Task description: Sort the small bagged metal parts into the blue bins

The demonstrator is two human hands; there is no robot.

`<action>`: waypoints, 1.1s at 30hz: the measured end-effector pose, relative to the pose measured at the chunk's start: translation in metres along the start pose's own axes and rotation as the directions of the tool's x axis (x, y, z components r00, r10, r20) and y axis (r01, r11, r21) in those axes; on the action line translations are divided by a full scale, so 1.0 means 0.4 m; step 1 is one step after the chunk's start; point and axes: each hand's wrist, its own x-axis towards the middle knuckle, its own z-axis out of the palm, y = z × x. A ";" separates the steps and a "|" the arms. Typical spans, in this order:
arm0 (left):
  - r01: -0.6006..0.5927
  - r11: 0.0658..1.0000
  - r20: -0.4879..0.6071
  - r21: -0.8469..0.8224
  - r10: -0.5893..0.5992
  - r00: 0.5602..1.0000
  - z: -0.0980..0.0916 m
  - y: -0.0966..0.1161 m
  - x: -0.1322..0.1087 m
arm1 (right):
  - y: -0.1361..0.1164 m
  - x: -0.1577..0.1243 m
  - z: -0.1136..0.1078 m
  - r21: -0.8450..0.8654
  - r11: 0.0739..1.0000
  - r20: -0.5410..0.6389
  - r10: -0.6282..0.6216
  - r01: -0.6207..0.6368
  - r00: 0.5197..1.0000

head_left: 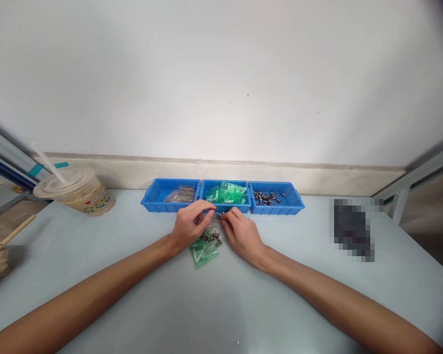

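My left hand (192,222) and my right hand (241,233) meet over the table in front of the blue bins, fingers pinched. Between them is a small clear plastic bag (215,224), its upper edge at my fingertips. Several short metal fasteners (216,239) with dark ends show just below it; whether they lie inside the bag or under it, I cannot tell. Nearer to me, a green plastic packet (204,256) with a white piece in it lies flat, partly behind my left hand.
Three blue bins stand along the wall: the left one (155,194) holds clear bags, the middle one (226,208) green packets, the right one (290,204) metal fasteners. A lidded drink cup (92,199) with a straw is at left. A pixelated dark object (352,228) lies at right.
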 end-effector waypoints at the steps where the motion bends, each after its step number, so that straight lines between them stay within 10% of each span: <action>1: -0.008 1.000 0.024 -0.012 0.009 1.000 0.000 0.000 0.001 | -0.002 -0.001 -0.004 0.057 0.998 -0.042 0.007 -0.005 0.999; 7: -0.108 0.993 0.081 -0.056 0.112 0.990 0.003 -0.003 0.004 | -0.014 -0.008 -0.025 0.323 0.944 -0.249 0.020 0.064 0.968; 14: -0.147 0.978 -0.099 -0.144 0.134 0.986 -0.002 -0.016 0.003 | -0.010 -0.002 -0.027 0.405 0.909 -0.184 -0.027 0.101 0.983; 22: -0.049 0.991 0.133 -0.127 0.066 0.989 -0.001 0.000 0.009 | -0.008 -0.001 -0.027 0.468 0.883 -0.234 0.079 0.041 0.969; 33: -0.143 0.983 0.120 -0.112 0.156 0.980 -0.001 0.003 0.005 | -0.012 -0.001 -0.027 0.457 0.882 -0.201 -0.023 0.115 0.979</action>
